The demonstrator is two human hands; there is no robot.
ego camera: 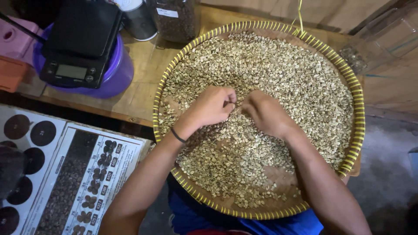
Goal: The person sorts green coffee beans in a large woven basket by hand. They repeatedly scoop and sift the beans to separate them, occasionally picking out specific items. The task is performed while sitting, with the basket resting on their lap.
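Both hands work at the centre of the round woven bamboo tray with yellow-banded rim (359,130), which lies on the wooden bench (139,93) and reaches out over its near edge toward the person. The tray carries a spread layer of pale green unroasted coffee beans (278,74), thick toward the far side, thinner near the left rim and the near rim where bare weave shows. The left hand (211,106), a dark band at its wrist, has its fingers curled shut, pinching at the beans; what sits in that grip cannot be made out. The right hand (265,114) lies knuckles-up on the beans, fingers tucked under; whether its grip is closed cannot be told.

Judgement: sorting goes best with the layer kept thin, beans taken singly between fingertips, and the overhanging edge left unloaded.

A black digital scale on a purple tub (80,52) stands to the far left.
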